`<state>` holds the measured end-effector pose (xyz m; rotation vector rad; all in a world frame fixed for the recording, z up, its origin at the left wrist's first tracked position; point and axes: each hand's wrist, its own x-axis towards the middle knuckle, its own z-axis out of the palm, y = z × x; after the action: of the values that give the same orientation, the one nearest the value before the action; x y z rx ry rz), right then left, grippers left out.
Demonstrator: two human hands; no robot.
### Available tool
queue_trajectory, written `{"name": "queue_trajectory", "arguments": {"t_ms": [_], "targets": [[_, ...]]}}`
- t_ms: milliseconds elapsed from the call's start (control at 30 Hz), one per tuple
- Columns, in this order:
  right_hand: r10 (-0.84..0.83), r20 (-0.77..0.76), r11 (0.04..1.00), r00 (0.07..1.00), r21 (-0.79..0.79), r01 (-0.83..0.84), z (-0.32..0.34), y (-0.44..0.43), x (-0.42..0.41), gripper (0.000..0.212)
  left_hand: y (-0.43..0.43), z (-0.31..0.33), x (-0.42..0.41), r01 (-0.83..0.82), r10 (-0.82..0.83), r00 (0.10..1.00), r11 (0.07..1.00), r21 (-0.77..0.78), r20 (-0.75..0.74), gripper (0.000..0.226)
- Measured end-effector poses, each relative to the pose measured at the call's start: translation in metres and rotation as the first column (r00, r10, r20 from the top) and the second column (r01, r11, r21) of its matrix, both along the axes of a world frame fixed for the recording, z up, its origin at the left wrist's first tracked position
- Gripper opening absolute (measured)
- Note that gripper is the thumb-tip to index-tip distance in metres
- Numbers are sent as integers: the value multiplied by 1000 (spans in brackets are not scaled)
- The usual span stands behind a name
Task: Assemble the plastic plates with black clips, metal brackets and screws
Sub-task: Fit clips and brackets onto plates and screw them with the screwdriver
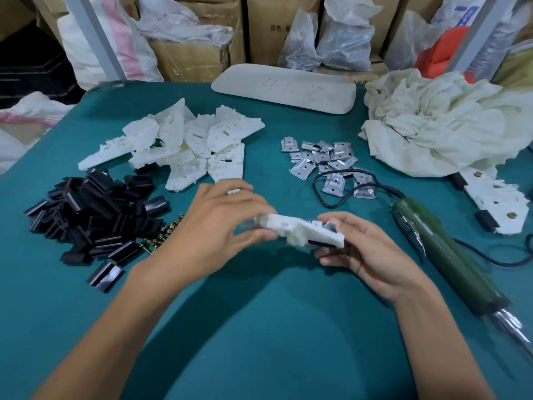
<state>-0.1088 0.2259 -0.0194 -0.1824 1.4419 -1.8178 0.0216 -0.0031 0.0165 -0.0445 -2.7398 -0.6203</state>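
Both my hands hold one white plastic plate (297,228) above the middle of the green table. My left hand (219,223) grips its left end, fingers curled round it. My right hand (360,246) holds its right end, where a black clip (320,243) and a bit of shiny metal show. A heap of white plates (184,142) lies behind, black clips (86,217) are piled at the left, metal brackets (323,160) at centre right. Brass screws (161,235) lie beside the clips, partly hidden by my left wrist.
A green electric screwdriver (450,255) with a black cord lies at the right. An assembled plate (496,203) lies beyond it, under a crumpled cream cloth (447,122). A beige pad (285,88) lies at the back. Boxes and bags stand behind the table (274,327).
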Motion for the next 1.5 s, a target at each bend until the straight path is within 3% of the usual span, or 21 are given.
{"name": "queue_trajectory", "arguments": {"t_ms": [100,200,333,467,567,667,733,833,933,1067,1267,1500], "targets": [[-158,-55,985,986,66,162,-3,3,-8,23,5,-3,-1,11,-84,961,964,265,263,35],[-251,-75,965,965,58,255,-6,5,-13,20,11,-13,-7,-26,-167,887,913,408,431,44],[-255,-179,959,950,76,272,-15,3,-14,14,23,-23,-21,-28,-203,840,910,413,504,43],[-240,-418,927,876,168,335,-22,-3,-11,8,20,-28,-20,-123,33,920,970,209,390,27],[-95,-659,898,746,266,350,-16,-11,-4,9,-8,-25,-1,-259,233,934,964,65,271,23],[120,-824,928,554,291,233,2,-36,13,10,-50,-21,23,-380,375,892,925,-33,253,19],[271,-849,937,454,341,78,11,-64,28,9,-70,-19,36,-403,394,871,915,-32,292,14],[520,-797,851,308,515,-103,18,-111,44,11,-80,-17,43,-372,349,857,928,-13,379,9],[672,-713,738,201,668,-96,14,-150,51,20,-77,-22,42,-407,387,846,913,-26,365,12],[732,-652,666,198,746,-6,5,-176,50,25,-74,-28,37,-452,450,838,889,-68,309,11],[690,-663,704,292,708,-57,0,-179,51,9,-72,-30,32,-523,525,814,849,-82,249,6],[663,-652,722,368,687,-83,1,-187,54,6,-76,-22,39,-602,582,798,779,175,153,8]]}}
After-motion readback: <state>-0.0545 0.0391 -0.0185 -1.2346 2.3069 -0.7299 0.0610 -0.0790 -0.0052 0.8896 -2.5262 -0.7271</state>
